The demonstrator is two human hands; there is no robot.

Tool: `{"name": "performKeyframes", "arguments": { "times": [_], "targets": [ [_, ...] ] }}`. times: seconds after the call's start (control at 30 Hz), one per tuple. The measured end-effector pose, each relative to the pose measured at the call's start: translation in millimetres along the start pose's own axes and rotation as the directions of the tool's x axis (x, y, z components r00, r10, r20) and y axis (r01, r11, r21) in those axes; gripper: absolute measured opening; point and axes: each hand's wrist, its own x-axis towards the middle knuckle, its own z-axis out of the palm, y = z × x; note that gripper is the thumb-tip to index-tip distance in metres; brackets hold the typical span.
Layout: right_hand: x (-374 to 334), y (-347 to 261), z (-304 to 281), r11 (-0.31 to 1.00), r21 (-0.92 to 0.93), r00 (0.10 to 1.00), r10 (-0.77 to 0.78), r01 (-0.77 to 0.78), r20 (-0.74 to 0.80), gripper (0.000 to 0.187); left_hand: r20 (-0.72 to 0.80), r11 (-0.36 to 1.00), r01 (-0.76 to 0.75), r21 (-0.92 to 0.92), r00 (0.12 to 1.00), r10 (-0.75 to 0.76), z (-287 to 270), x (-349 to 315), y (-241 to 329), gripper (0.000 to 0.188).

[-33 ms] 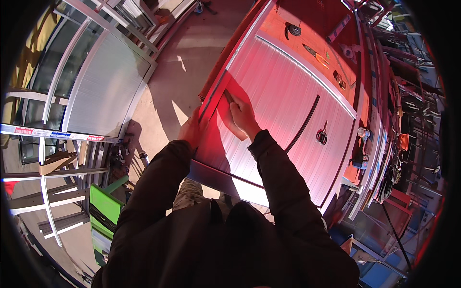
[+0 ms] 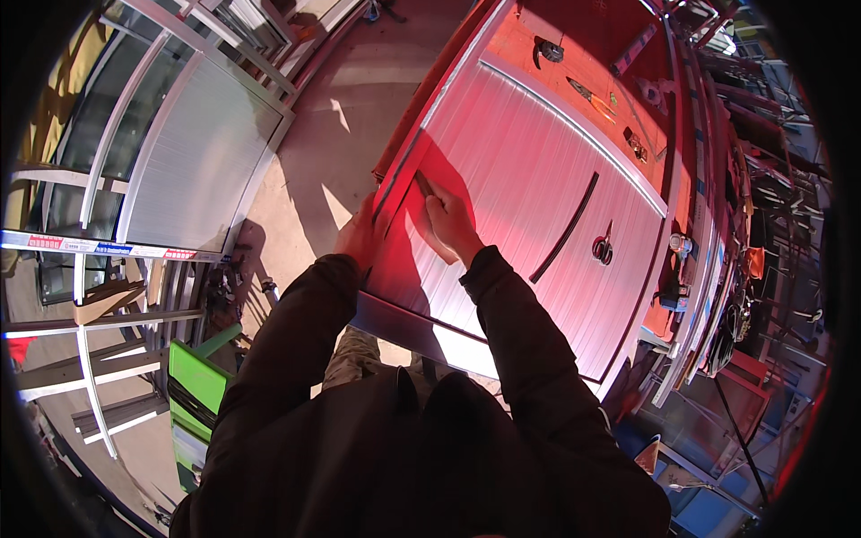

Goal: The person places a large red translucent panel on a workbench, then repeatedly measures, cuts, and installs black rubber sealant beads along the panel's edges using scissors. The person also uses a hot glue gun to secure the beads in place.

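Note:
A ribbed, light-coloured panel [image 2: 529,197] in a metal frame lies on a workbench, lit red. My left hand [image 2: 360,235] is closed over the frame's left edge [image 2: 391,208]. Just inside that edge, my right hand [image 2: 451,222] rests low over the panel, fingers curled round a narrow brownish tool [image 2: 422,184]. The tool's end points at the frame's edge; its exact kind cannot be made out. Right of my right hand lie a dark rubber-like strip [image 2: 567,229] and dark-handled scissors [image 2: 603,248], both on the panel.
Beyond the panel, pliers with orange handles [image 2: 592,99] and a dark round tool [image 2: 549,52] lie on the orange bench top [image 2: 529,36]. A power tool [image 2: 673,296] sits at the right side. Framed panels [image 2: 202,161] stand at left, above a green stand [image 2: 193,381].
Both hands stay in nearly the same spots, the left one a touch farther up the frame's edge. The view has shifted slightly. Strip and scissors have not moved on the panel.

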Motion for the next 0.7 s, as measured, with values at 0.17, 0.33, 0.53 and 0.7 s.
{"name": "performKeyframes", "arguments": {
  "times": [0.17,0.33,0.53,0.7],
  "targets": [
    [-81,-5,53,0.999,0.012,0.997,0.048,-0.048,0.052,0.043,0.025,1.0,0.0,0.01,1.0,0.0,-2,1,-9,0.051],
    [-131,19,98,0.993,0.056,0.995,-0.102,0.103,-0.019,0.036,-0.006,0.996,-0.081,-0.033,0.997,0.081,4,3,-9,0.052],
    [-157,-16,93,0.987,-0.092,0.959,0.152,-0.133,0.238,0.022,0.023,0.998,-0.038,-0.05,0.999,0.04,-1,2,-11,0.052],
    [-113,-2,54,0.924,-0.382,0.92,0.126,0.028,0.372,0.033,0.004,0.979,-0.099,-0.176,0.995,0.101,3,5,-17,0.05]
  ]
}}
